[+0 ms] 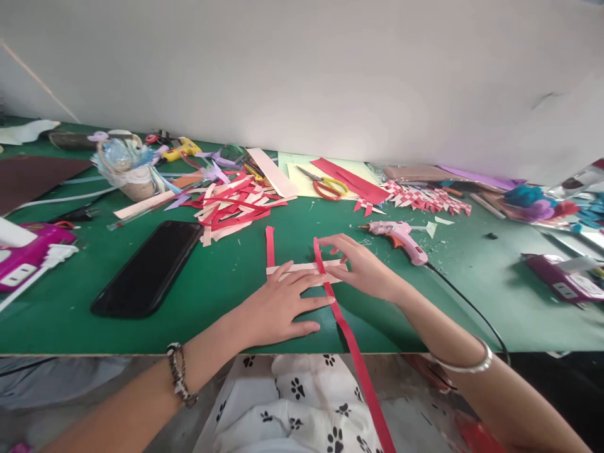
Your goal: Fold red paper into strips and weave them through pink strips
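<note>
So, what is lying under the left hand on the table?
The left hand presses flat on pale paper strips that lie across the green table. Their parts show beyond the fingers, crossed by a long red strip. How far they reach beneath the palm is covered.

Lays the left hand (278,305) flat, palm down, fingers spread and stretched toward the right. Arches the right hand (358,267) just beside it, fingers bent with the tips pressed low, grip unclear. Holds both forearms angled inward from the lower corners, wrists low.
</note>
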The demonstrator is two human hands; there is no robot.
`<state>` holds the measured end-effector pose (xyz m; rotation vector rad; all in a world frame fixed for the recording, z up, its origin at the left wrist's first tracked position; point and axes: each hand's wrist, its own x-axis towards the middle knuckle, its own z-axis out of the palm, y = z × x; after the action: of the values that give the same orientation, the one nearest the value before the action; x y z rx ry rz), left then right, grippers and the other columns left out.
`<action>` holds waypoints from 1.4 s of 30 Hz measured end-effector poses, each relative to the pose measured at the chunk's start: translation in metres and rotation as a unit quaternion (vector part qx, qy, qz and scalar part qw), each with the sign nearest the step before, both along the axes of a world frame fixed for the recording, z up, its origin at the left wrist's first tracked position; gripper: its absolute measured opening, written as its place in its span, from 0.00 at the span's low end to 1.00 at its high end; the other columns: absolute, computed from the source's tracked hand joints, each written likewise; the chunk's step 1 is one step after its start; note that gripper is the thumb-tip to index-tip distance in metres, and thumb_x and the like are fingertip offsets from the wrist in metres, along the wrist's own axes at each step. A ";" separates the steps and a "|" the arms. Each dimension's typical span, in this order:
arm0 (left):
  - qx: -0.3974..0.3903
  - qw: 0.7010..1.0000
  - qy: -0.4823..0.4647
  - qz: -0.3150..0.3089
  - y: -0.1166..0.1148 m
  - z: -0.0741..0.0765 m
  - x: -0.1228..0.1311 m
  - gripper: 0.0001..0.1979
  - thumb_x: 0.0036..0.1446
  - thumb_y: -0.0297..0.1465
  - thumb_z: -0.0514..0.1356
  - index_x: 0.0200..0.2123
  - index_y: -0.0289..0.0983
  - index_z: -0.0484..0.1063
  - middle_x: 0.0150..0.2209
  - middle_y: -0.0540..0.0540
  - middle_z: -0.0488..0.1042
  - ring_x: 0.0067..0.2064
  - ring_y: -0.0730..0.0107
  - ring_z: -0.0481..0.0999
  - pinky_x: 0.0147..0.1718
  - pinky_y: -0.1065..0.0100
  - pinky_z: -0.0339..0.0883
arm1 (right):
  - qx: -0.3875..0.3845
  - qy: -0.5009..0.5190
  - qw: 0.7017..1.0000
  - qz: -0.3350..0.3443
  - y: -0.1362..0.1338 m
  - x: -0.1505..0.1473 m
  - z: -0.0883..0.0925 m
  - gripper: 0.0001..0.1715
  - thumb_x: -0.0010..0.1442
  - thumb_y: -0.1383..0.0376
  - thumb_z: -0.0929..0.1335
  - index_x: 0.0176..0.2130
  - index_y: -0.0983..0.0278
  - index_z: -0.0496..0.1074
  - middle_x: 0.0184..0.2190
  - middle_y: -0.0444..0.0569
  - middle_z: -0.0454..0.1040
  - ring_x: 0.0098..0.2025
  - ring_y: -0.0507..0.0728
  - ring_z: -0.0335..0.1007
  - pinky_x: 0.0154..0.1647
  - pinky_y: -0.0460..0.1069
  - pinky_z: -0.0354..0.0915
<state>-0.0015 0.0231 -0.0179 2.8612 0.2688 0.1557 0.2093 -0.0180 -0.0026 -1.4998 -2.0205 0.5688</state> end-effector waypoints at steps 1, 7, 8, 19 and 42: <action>0.001 1.000 0.002 0.002 0.000 0.000 0.000 0.20 0.60 0.42 0.52 0.56 0.51 0.60 0.62 0.48 0.53 0.62 0.53 0.52 0.56 0.41 0.42 | 0.019 -0.031 0.999 -0.010 0.009 -0.002 -0.006 0.23 0.55 0.68 0.63 0.52 0.63 0.62 0.48 0.53 0.66 0.50 0.59 0.62 0.48 0.56 0.62; 0.001 1.000 0.006 0.008 0.001 -0.002 0.001 0.21 0.59 0.42 0.53 0.55 0.50 0.61 0.61 0.46 0.56 0.62 0.54 0.52 0.57 0.42 0.42 | 0.033 -0.017 0.999 0.000 0.027 -0.005 -0.021 0.26 0.53 0.72 0.64 0.52 0.65 0.61 0.34 0.47 0.68 0.35 0.53 0.61 0.38 0.50 0.63; 0.001 1.000 0.005 0.008 0.001 -0.002 0.001 0.21 0.59 0.42 0.53 0.55 0.51 0.61 0.61 0.47 0.56 0.62 0.54 0.52 0.57 0.43 0.43 | 0.036 -0.006 0.999 0.000 0.027 -0.005 -0.021 0.27 0.52 0.73 0.63 0.53 0.65 0.60 0.32 0.45 0.67 0.33 0.52 0.60 0.36 0.49 0.63; -0.005 1.000 -0.003 0.017 -0.001 0.000 0.001 0.20 0.58 0.40 0.55 0.54 0.50 0.63 0.61 0.46 0.57 0.60 0.55 0.55 0.56 0.43 0.43 | 0.001 0.058 0.997 -0.057 0.023 -0.003 -0.024 0.06 0.52 0.72 0.65 0.28 0.66 0.72 0.28 0.44 0.66 0.24 0.47 0.59 0.26 0.44 0.60; -0.068 0.983 -0.078 0.155 0.013 0.017 0.012 0.10 0.60 0.28 0.52 0.44 0.39 0.67 0.42 0.47 0.69 0.43 0.66 0.69 0.42 0.63 0.60 | 0.087 -0.045 0.993 0.070 -0.022 -0.002 -0.031 0.09 0.57 0.74 0.61 0.37 0.64 0.67 0.36 0.50 0.68 0.39 0.54 0.65 0.38 0.49 0.66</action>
<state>0.0103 0.0363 -0.0009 2.6378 0.6641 0.4024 0.2074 -0.0396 -0.0331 -1.3096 -2.1960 0.3730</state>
